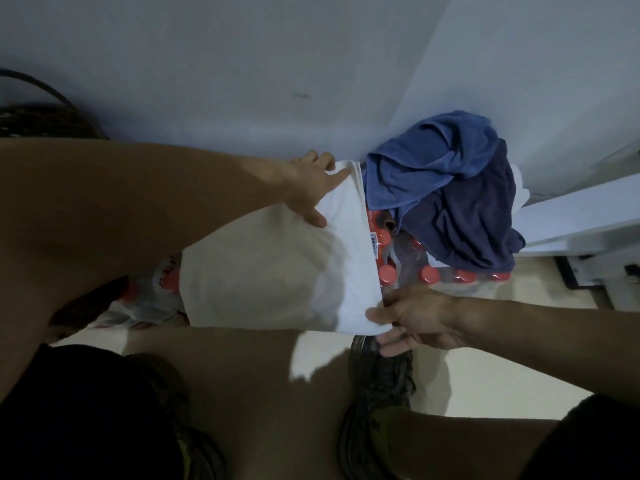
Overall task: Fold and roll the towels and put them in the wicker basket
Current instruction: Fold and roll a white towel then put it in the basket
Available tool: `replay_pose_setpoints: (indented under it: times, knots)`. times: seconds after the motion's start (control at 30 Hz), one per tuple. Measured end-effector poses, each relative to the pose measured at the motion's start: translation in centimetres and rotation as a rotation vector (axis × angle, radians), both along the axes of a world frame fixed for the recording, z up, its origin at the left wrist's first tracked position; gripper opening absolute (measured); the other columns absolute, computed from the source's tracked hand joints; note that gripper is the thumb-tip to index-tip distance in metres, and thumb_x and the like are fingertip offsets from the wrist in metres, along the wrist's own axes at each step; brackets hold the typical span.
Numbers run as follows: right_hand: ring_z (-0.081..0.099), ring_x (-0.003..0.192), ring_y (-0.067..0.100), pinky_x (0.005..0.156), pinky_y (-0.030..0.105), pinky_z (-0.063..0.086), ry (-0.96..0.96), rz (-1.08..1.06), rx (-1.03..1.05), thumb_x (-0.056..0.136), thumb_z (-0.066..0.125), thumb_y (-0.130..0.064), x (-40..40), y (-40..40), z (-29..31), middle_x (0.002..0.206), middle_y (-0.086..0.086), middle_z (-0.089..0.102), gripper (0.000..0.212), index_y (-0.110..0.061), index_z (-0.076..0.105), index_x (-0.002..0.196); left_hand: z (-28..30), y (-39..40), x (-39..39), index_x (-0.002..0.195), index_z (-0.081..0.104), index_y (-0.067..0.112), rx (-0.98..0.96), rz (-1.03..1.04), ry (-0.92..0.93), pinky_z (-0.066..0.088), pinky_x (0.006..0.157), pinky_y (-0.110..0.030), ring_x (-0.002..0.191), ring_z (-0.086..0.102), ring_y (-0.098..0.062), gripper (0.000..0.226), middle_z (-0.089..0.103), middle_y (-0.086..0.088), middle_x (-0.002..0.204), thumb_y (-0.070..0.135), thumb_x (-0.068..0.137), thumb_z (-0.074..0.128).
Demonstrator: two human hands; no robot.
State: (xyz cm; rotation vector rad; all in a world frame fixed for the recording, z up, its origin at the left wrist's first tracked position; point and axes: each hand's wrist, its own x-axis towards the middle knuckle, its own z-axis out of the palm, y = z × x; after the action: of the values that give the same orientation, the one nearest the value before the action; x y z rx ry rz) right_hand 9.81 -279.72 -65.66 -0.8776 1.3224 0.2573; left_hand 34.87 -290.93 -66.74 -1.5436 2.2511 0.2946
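The left hand reaches across the upper middle of the frame, fingers spread flat on the far corner of the white towel, thumb pressing its edge. The right hand comes in from the right and pinches the near corner between thumb and curled fingers. The towel lies folded at centre, over a pack of red-capped bottles that it mostly hides. Two blue towels sit heaped on the pack at upper right. The basket is a dark shape cut off at the upper left edge. Knees and shoes fill the dim lower frame.
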Motion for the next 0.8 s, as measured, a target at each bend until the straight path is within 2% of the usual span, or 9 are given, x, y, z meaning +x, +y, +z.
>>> replay_pose_setpoints:
  times: [0.13,0.17,0.27,0.37,0.47,0.57,0.67,0.73,0.8]
  knots:
    - [0.061,0.064,0.014,0.077,0.04,0.059,0.036,0.017,-0.021,0.091,0.069,-0.019,-0.3,0.0,-0.9,0.091,0.005,0.058,0.041,0.001,0.055,0.123,-0.3,-0.2,0.2,0.154,0.001,0.02,-0.009,0.007,0.026,0.034,0.108,-0.045,0.135,0.022,-0.034,0.115,0.016,-0.013,0.152,0.06,0.074,0.072]
    - [0.062,0.065,0.013,0.077,0.038,0.059,0.038,0.037,-0.033,0.091,0.069,-0.019,-0.3,0.0,-1.0,0.09,0.004,0.059,0.038,-0.002,0.056,0.121,-0.4,0.0,0.4,0.154,0.002,0.021,-0.014,0.01,0.05,0.033,0.108,-0.044,0.135,0.023,-0.033,0.112,0.017,-0.013,0.152,0.059,0.074,0.071]
    - [0.067,0.087,0.017,0.078,0.033,0.06,0.04,0.128,-0.088,0.091,0.069,-0.014,-0.3,-0.3,-1.3,0.11,0.007,0.065,0.028,-0.007,0.058,0.117,-0.1,1.6,1.1,0.154,0.01,0.019,-0.042,0.038,0.178,0.027,0.112,-0.04,0.139,0.023,-0.032,0.099,0.02,-0.014,0.154,0.055,0.082,0.066]
    - [0.068,0.091,0.017,0.08,0.031,0.059,0.053,0.208,-0.141,0.089,0.071,-0.012,-0.4,-0.6,-1.7,0.111,0.009,0.067,0.032,-0.005,0.06,0.118,1.6,5.2,2.3,0.151,0.027,0.015,-0.14,0.059,0.352,0.025,0.112,-0.035,0.138,0.029,-0.029,0.077,0.03,-0.013,0.151,0.044,0.089,0.063]
    - [0.067,0.094,0.017,0.074,0.027,0.058,0.059,0.238,-0.189,0.086,0.074,-0.029,-0.1,-1.0,-2.1,0.11,0.006,0.07,0.034,-0.01,0.066,0.113,4.1,9.8,4.1,0.123,0.055,0.013,-0.316,0.063,0.465,0.047,0.089,-0.037,0.1,0.056,-0.025,0.039,0.054,-0.007,0.12,0.027,0.088,0.065]
    - [0.06,0.076,0.016,0.066,0.026,0.053,0.081,0.197,-0.194,0.087,0.072,-0.035,0.3,-1.3,-2.2,0.095,0.009,0.067,0.035,-0.007,0.067,0.108,5.7,14.8,5.0,0.085,0.061,0.014,-0.352,0.283,0.514,0.05,0.064,-0.034,0.066,0.051,-0.015,0.005,0.06,0.002,0.081,0.017,0.087,0.065]
    - [0.054,0.064,0.015,0.066,0.028,0.051,0.069,0.195,-0.196,0.091,0.069,-0.027,0.5,-1.6,-1.6,0.077,0.006,0.064,0.021,-0.006,0.068,0.096,4.3,19.6,4.5,0.073,0.061,0.012,-0.121,0.806,0.479,0.048,0.059,-0.031,0.061,0.056,-0.021,0.019,0.063,-0.003,0.07,0.022,0.088,0.063]
    - [0.059,0.063,0.016,0.064,0.027,0.053,0.047,0.207,-0.264,0.091,0.07,-0.021,0.6,-1.9,-1.0,0.072,0.008,0.064,0.02,-0.002,0.067,0.097,2.3,22.9,3.9,0.086,0.065,0.006,0.301,1.164,0.465,0.055,0.058,-0.032,0.059,0.064,-0.023,0.021,0.067,-0.01,0.076,0.027,0.09,0.063]
    - [0.066,0.057,0.013,0.06,0.024,0.057,0.058,0.225,-0.301,0.091,0.069,-0.018,1.0,-2.1,-0.4,0.065,0.004,0.068,0.017,-0.002,0.066,0.096,0.1,25.8,3.4,0.107,0.059,0.006,0.574,1.446,0.601,0.055,0.07,-0.036,0.071,0.067,-0.029,0.032,0.065,-0.018,0.087,0.03,0.089,0.068]
